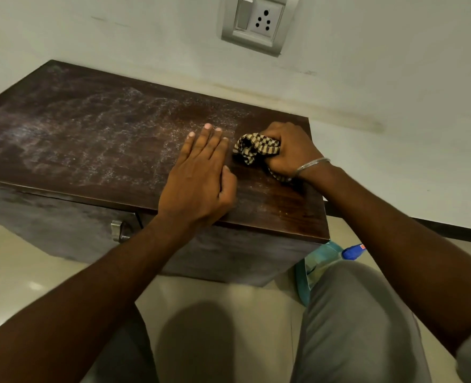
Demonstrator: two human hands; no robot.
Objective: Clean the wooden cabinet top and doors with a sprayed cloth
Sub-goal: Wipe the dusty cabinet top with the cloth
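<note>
Fingers (207, 142) lie straight, close together, left hand (198, 183) on cabinet top (76, 139); right hand (287, 150) clutches 1 cloth (252, 149) near right edge; 1 bottle (316, 265) below.

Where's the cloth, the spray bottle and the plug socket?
cloth (256, 149), head view, bunched checked middle.
spray bottle (321, 258), head view, teal body.
plug socket (263, 21), head view, between pin holes.

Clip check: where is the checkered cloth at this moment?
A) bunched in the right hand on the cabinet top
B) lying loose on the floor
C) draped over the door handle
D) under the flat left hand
A: the right hand grips the bunched checkered cloth against the wooden cabinet top, while the left hand lies flat beside it, holding nothing.
</note>
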